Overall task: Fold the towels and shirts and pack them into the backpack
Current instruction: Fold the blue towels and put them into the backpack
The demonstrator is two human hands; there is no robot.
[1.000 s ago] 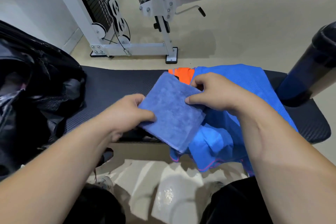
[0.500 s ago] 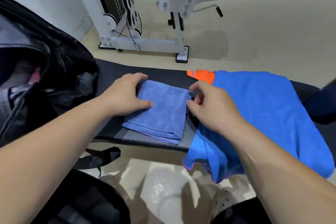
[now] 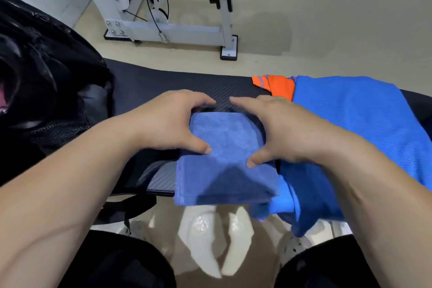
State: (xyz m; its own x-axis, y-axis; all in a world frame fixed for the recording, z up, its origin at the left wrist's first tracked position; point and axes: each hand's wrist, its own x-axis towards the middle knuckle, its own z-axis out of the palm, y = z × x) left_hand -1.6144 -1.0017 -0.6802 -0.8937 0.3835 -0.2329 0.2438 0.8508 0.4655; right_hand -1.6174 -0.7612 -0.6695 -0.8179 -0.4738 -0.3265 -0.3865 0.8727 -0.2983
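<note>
My left hand (image 3: 171,121) and right hand (image 3: 275,128) curl loosely round the folded blue towel (image 3: 224,159), thumbs pressing on top, fingers hooked over its far edge. Its near end overhangs the bench (image 3: 149,86) below my thumbs; lifted carelessly, I reckon the layers could splay open. The blue shirt (image 3: 350,124) just right of my right hand might snag. The backpack (image 3: 46,82) gapes beyond my left wrist.
</note>
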